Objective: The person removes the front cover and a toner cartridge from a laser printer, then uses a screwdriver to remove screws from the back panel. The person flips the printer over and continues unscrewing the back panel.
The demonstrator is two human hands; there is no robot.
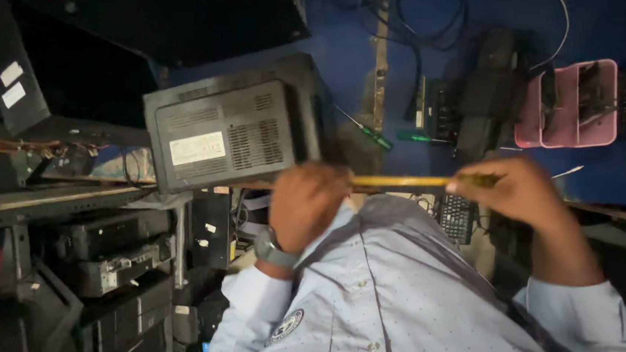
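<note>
Pale blue dotted shirt sleeves fill the lower frame. Left hand (303,201), grey wristwatch (271,249) on its wrist, is closed around one end of a long thin yellow rod (402,181); right hand (516,190) pinches the other end. Rod held level above the blue table (352,60). Behind the left hand: black vented electronics box (231,128) with white label. Beyond the rod: green-handled screwdriver (367,132), black cables, pink plastic compartment tray (568,103). Dark equipment stacked on shelves at left.

Dim, shadowy view with dark corners; both hands slightly motion-blurred.
</note>
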